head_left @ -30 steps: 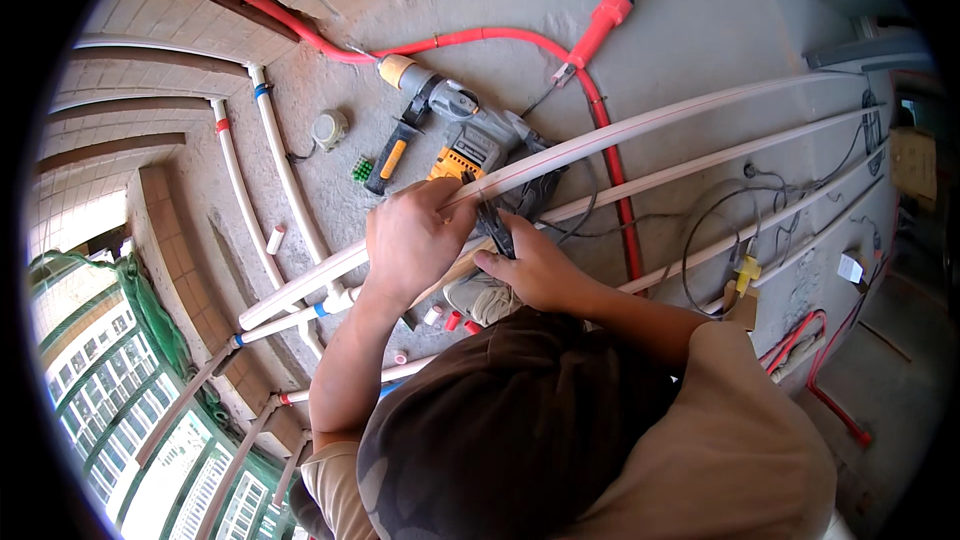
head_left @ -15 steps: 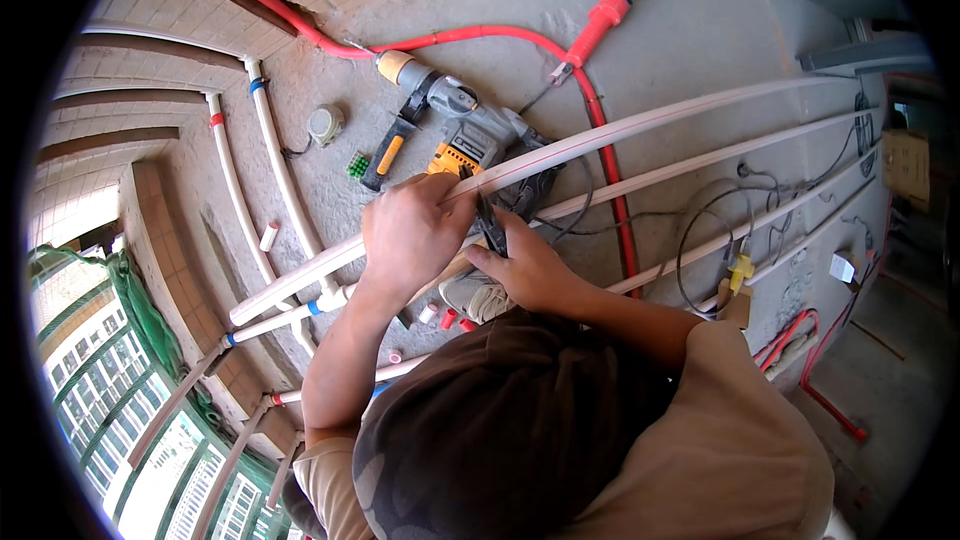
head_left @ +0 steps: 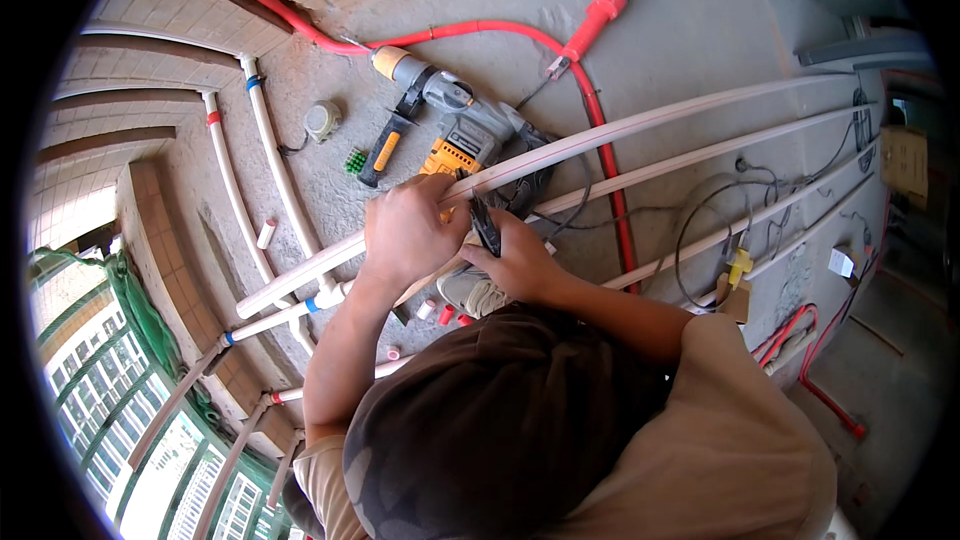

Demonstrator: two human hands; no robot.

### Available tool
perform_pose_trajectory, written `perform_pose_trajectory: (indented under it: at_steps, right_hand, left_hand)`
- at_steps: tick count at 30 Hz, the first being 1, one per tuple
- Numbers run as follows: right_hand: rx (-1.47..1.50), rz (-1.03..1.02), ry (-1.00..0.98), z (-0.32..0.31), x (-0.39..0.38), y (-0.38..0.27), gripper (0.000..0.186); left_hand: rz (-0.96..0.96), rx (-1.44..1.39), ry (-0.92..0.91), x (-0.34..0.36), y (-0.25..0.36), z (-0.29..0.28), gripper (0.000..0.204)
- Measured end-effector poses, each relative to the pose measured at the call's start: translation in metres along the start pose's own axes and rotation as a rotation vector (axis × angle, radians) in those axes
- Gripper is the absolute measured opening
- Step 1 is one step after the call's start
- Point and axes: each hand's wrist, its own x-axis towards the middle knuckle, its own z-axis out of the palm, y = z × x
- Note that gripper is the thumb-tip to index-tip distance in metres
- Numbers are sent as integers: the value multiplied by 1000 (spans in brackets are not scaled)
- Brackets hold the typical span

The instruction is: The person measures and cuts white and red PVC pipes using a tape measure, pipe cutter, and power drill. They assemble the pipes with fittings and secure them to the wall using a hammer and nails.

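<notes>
A long white pipe (head_left: 590, 139) with a thin red line runs slantwise across the view. My left hand (head_left: 408, 232) is closed around it, fingers curled over the top. My right hand (head_left: 522, 258) is closed on a black-handled hand tool (head_left: 485, 225), whose dark tip shows on the pipe's far side, beside my left fingers. The tool's jaws are mostly hidden, so its exact kind is unclear. Just beyond my hands a grey and yellow rotary hammer drill (head_left: 468, 130) lies on the floor. A light shoe (head_left: 478, 292) shows below the right hand.
Red conduit (head_left: 480, 30) crosses the floor, near a red-bodied power tool (head_left: 595, 25). More white pipes (head_left: 700, 156) lie alongside, with tangled black cable (head_left: 690, 230) over them. Short red pieces (head_left: 446, 314), green plugs (head_left: 355, 162) and a cardboard box (head_left: 905, 160) are also about.
The held pipe's left end has shifted slightly up and to the right. My right hand and the black tool have moved a little left; both hands keep their grip.
</notes>
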Motion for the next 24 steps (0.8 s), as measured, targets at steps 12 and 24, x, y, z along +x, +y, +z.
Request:
perform_pose_trajectory:
  at_steps: [12, 24]
  right_hand:
    - [139, 54, -68, -6, -8, -30, 80]
    - [164, 96, -88, 11, -5, -18, 75]
  left_hand:
    - [-53, 69, 6, 3, 16, -38, 49]
    - [-146, 16, -47, 11, 13, -40, 44]
